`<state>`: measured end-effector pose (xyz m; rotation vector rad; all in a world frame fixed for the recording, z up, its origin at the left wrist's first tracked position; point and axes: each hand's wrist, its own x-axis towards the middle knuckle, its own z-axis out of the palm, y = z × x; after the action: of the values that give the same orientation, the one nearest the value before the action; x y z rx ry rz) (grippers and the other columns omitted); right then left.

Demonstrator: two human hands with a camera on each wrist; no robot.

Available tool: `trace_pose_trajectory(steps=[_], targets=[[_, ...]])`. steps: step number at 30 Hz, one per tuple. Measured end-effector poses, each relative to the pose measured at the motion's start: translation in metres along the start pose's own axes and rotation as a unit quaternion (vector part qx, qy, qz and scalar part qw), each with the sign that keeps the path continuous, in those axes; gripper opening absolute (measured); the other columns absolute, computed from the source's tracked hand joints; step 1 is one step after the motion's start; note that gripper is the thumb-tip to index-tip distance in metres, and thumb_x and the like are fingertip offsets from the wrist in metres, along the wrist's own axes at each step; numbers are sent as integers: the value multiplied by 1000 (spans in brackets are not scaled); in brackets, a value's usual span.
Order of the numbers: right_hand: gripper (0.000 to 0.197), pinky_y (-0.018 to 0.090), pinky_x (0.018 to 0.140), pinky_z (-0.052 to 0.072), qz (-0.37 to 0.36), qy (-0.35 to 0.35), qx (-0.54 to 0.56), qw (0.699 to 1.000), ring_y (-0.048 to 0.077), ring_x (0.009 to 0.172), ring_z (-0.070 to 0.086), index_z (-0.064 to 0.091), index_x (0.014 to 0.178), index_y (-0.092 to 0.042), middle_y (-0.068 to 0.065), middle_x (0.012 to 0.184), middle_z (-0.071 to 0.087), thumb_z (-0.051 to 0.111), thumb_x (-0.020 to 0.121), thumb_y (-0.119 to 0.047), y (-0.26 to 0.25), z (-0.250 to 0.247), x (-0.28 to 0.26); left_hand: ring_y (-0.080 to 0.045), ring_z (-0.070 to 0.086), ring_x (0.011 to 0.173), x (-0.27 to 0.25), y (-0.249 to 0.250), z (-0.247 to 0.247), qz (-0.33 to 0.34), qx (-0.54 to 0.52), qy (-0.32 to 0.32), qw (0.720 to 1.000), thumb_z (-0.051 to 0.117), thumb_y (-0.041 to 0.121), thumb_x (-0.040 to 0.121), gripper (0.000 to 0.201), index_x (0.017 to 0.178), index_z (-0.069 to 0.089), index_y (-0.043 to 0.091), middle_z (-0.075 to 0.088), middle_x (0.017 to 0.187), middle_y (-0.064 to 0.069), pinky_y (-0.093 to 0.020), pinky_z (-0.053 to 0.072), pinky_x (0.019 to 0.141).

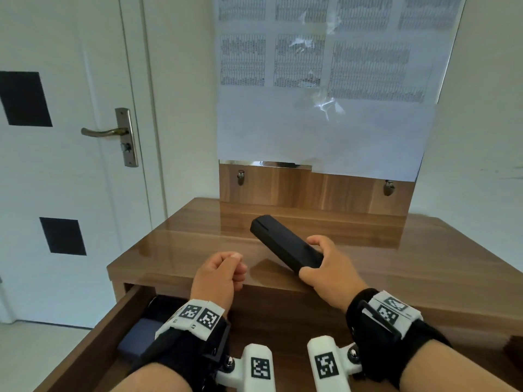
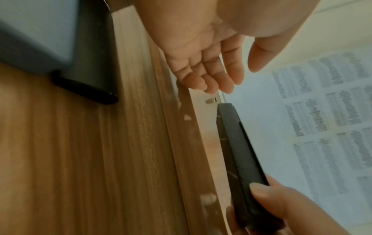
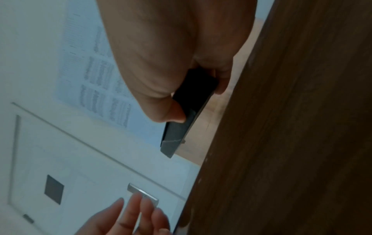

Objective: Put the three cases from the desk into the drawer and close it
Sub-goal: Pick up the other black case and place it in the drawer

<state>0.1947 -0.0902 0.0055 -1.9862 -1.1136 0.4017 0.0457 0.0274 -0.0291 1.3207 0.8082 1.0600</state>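
My right hand (image 1: 311, 258) grips the near end of a long black case (image 1: 278, 240), thumb on one side and fingers on the other, and holds it tilted above the wooden desk (image 1: 410, 264). The same black case (image 2: 237, 151) shows in the left wrist view and, as the black case (image 3: 189, 109), in the right wrist view. Just left of it my left hand (image 1: 235, 264) hovers over the desk's front edge, fingers loosely curled and holding nothing. Below, the drawer (image 1: 93, 343) stands open. Inside lie another black case (image 2: 90, 63) and a blue-grey case (image 1: 141, 332), partly hidden by my left wrist.
A white door (image 1: 70, 179) with a metal handle (image 1: 104, 132) stands close on the left. Behind the desk rises a wooden back panel (image 1: 311, 188) with printed sheets (image 1: 325, 80) hung over it. A white wall (image 1: 481, 137) closes off the right.
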Motion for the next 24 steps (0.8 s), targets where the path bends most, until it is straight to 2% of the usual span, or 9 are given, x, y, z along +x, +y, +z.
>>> trace_pose_trajectory(steps=[4, 10, 12, 14, 17, 20, 22, 24], targets=[[56, 14, 53, 48, -39, -37, 42, 998, 12, 77, 63, 40, 127, -33, 2, 120, 54, 63, 80, -16, -14, 23, -17, -17, 56, 66, -8, 0, -36, -15, -1, 30, 999, 49, 16, 92, 20, 76, 61, 18, 62, 70, -5, -26, 45, 59], [54, 11, 58, 51, -77, -89, 84, 990, 12, 83, 62, 43, 123, -36, -3, 117, 54, 63, 79, -12, -34, 61, -41, -16, 55, 64, -17, 1, -88, -33, -6, 73, 997, 49, 18, 92, 16, 82, 61, 15, 61, 70, -4, -25, 43, 57], [53, 8, 60, 49, -94, -109, 91, 985, 9, 85, 61, 44, 120, -36, -7, 113, 55, 63, 79, -9, -37, 73, -47, -14, 54, 61, -17, 2, -102, -42, -11, 88, 995, 49, 18, 91, 16, 81, 61, 16, 61, 69, -3, -22, 44, 52], [51, 10, 62, 48, -97, -135, 101, 981, 12, 86, 61, 45, 115, -36, -9, 110, 55, 63, 79, -6, -40, 85, -51, -13, 54, 58, -15, 1, -116, -59, -16, 106, 992, 50, 19, 91, 14, 82, 61, 14, 61, 69, -3, -19, 44, 45], [50, 12, 66, 50, -89, -168, 114, 975, 14, 93, 62, 45, 114, -35, -5, 118, 55, 63, 79, -3, -40, 100, -54, -15, 55, 59, -16, -5, -135, -76, -2, 120, 990, 49, 23, 91, 18, 86, 62, 12, 63, 74, -5, -23, 43, 50], [51, 6, 66, 49, -84, -183, 115, 973, 6, 92, 61, 47, 114, -33, -2, 120, 56, 64, 78, -1, -35, 107, -55, -15, 50, 57, -23, -5, -145, -78, 2, 122, 989, 47, 24, 92, 20, 79, 59, 15, 59, 69, -3, -26, 41, 53], [50, 9, 67, 50, -74, -199, 115, 970, 7, 88, 61, 49, 112, -33, -1, 115, 59, 65, 77, 0, -31, 110, -56, -15, 44, 51, -28, -3, -147, -84, 10, 124, 989, 47, 26, 92, 27, 69, 53, 15, 50, 60, -3, -26, 39, 53], [49, 14, 68, 51, -62, -216, 117, 967, 10, 85, 62, 50, 110, -33, 0, 113, 61, 66, 76, -1, -29, 111, -57, -15, 39, 50, -30, -5, -147, -66, 34, 140, 987, 50, 30, 88, 33, 58, 46, 18, 43, 55, -1, -31, 39, 57]])
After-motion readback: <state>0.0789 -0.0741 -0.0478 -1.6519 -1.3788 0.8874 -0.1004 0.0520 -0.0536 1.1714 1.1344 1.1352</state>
